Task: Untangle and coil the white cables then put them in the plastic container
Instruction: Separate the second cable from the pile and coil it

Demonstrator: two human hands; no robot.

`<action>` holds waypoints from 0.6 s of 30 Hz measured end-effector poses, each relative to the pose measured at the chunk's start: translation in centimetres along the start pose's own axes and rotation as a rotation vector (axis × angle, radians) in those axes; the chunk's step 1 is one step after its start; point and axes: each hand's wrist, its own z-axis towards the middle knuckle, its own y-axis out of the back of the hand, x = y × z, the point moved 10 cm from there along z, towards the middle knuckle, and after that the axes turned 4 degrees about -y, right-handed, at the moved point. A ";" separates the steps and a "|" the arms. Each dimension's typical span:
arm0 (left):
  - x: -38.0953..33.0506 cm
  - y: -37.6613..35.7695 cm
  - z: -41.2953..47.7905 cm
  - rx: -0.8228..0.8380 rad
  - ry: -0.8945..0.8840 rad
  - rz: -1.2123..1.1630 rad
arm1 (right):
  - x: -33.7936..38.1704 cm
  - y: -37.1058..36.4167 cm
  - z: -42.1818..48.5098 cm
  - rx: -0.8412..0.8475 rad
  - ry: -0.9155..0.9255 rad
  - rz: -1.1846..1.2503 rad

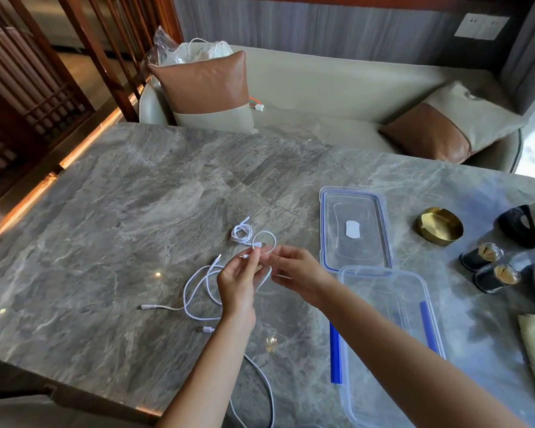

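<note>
Head view: left hand [238, 284] and right hand [294, 274] raised, fingertips pinching white cable [264, 242] loop.

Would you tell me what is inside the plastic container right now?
The plastic container looks empty; no cable shows through its clear walls. The right forearm covers its near-left part, so that bit cannot be checked.
</note>
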 end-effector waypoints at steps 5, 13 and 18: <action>-1.3 1.6 1.0 -0.129 -0.066 0.059 | 5.3 1.9 -2.2 -0.311 0.410 -0.278; -3.4 1.4 1.9 -0.092 -0.165 0.130 | 1.3 -1.6 -1.6 -0.030 0.095 -0.209; -3.8 0.8 1.7 0.009 -0.180 0.220 | 1.7 -0.4 -1.2 -0.135 0.139 -0.091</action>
